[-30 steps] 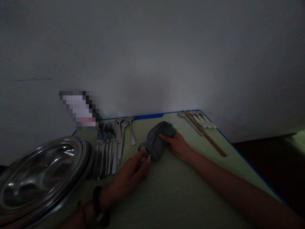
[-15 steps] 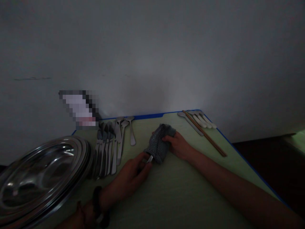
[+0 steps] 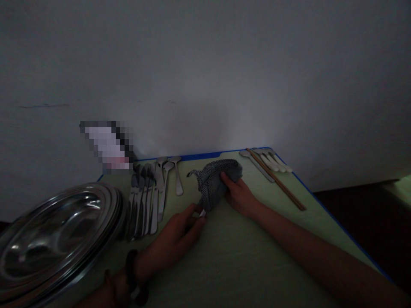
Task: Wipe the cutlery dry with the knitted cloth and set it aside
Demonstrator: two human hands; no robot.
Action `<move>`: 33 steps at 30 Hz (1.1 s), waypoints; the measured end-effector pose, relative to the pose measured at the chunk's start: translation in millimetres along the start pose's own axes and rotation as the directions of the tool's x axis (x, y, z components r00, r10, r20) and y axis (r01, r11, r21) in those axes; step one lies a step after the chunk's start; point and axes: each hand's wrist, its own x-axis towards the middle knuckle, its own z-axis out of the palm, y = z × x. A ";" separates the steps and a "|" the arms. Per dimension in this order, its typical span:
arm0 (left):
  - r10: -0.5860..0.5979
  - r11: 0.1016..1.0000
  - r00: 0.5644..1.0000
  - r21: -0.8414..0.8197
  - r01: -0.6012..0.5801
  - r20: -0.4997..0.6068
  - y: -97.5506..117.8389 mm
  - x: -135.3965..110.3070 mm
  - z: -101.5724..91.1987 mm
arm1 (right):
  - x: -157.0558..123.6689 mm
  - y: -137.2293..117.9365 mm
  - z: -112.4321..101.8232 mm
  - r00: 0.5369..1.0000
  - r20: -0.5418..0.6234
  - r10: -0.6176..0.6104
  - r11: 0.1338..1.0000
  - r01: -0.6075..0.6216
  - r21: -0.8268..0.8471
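A dark grey checked cloth (image 3: 213, 179) is bunched over the middle of the table. My right hand (image 3: 239, 194) is closed on its right side, thumb on top. From the lower left, my left hand (image 3: 181, 229) pinches the pale, shiny handle of a utensil (image 3: 202, 212). The cloth covers the utensil's other end, so its kind cannot be seen. Left of the hands lies a row of metal knives and spoons (image 3: 146, 205), with a single spoon (image 3: 177, 175) beside it. On the right are a pair of wooden chopsticks (image 3: 276, 179) and several white-handled utensils (image 3: 272, 162).
A stack of oval metal trays (image 3: 105, 252) fills the table's left side. Behind it a blurred-out, screen-like device (image 3: 107, 147) leans at the wall (image 3: 205, 85). The pale green table (image 3: 244, 265) has a blue edge and meets the wall at the back.
The cloth has spread upward and unfolded, with a loose corner now sticking out to the left. My right hand has shifted slightly along with it. My left hand has barely moved.
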 end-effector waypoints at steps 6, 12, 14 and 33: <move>0.006 1.000 1.000 0.022 -0.006 -0.006 0.2 0.1 -0.5 | 0.0 0.7 -0.4 1.000 0.003 0.030 0.999 -0.030 0.019; 0.003 0.999 1.000 0.033 -0.003 0.006 0.6 0.3 -0.7 | 0.3 -0.3 -5.4 0.992 0.122 -0.022 0.983 0.044 -0.178; 0.013 0.999 1.000 0.033 -0.013 0.002 0.3 0.3 -0.8 | -1.0 -4.4 -4.7 0.987 0.158 0.027 0.989 -0.003 -0.147; 0.030 0.999 0.999 -0.015 -0.031 -0.030 -0.1 -1.7 -1.9 | 1.4 -16.2 2.0 0.980 0.004 0.199 0.969 -0.197 0.148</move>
